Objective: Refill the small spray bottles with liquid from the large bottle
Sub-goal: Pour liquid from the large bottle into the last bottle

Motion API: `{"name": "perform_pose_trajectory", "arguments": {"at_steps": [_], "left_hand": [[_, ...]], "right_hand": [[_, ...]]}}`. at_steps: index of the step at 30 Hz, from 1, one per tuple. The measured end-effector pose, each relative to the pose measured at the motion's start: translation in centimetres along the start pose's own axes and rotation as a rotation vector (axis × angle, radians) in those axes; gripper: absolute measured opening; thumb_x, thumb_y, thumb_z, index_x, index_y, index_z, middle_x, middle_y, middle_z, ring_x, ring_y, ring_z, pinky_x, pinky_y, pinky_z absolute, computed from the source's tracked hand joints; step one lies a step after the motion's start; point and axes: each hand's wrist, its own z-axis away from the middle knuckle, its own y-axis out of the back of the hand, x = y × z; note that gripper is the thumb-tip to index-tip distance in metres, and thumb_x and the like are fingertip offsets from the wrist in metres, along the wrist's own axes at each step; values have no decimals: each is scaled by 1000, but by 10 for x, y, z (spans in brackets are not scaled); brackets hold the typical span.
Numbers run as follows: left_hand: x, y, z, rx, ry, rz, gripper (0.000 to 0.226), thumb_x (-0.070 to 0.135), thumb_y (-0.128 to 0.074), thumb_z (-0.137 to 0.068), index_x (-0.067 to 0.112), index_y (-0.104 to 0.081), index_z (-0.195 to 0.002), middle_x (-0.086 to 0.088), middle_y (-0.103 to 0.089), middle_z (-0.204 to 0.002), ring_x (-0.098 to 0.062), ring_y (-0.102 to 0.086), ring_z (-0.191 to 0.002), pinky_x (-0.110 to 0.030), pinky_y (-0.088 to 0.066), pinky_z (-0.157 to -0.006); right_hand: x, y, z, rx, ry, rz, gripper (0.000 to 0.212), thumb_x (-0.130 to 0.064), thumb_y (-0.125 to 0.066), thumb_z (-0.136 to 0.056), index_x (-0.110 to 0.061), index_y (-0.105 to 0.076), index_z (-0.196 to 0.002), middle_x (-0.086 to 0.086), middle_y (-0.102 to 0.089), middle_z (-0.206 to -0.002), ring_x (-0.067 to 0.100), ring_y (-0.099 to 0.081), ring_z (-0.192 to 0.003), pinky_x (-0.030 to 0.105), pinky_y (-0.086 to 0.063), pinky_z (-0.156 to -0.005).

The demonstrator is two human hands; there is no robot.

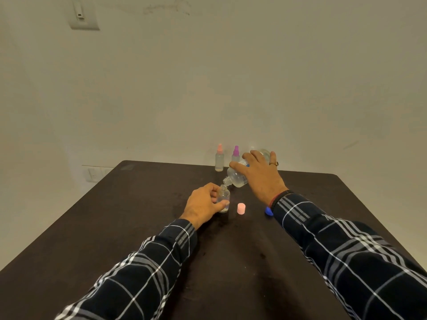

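Note:
My left hand [203,205] grips a small clear spray bottle [224,197] that stands uncapped on the dark table [138,227]. My right hand [258,174] holds the large clear bottle [235,177] tilted down to the left, its open neck just above the small bottle's mouth. A pink cap [241,208] stands on the table right of the small bottle. A blue cap [268,211] lies partly hidden under my right wrist. At the back stand two capped small bottles, one with a pink top [219,159] and one with a purple top [235,153].
The table's far edge runs just behind the two capped bottles, close to a plain wall. A wall switch [83,13] is at the upper left and a socket plate [96,173] sits low beside the table's left corner.

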Motion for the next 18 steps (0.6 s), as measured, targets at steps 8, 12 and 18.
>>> {"name": "perform_pose_trajectory", "arguments": {"at_steps": [8, 12, 18], "left_hand": [[1, 0, 1, -5, -4, 0, 39, 35, -81, -83, 30, -59, -115, 12, -65, -102, -3, -64, -89, -22, -54, -84], [1, 0, 0, -2, 1, -2, 40, 36, -81, -83, 30, -60, -116, 12, -66, -103, -3, -65, -90, -23, -55, -85], [-2, -2, -1, 8, -5, -12, 42, 38, -81, -82, 30, -59, -117, 12, -65, -103, -5, -65, -91, -24, -55, -87]], "right_hand": [[-1, -1, -3, 3, 9, 33, 65, -26, -70, -91, -43, -37, -144, 9, -35, -151, 34, -25, -144, 70, -17, -112], [0, 0, -3, 7, 16, 36, 64, -24, -70, -91, -42, -39, -143, 10, -35, -151, 35, -26, -144, 71, -17, -112], [0, -1, -2, 4, 10, 22, 65, -21, -69, -91, -41, -37, -145, 11, -34, -151, 35, -24, -145, 72, -17, -112]]}}
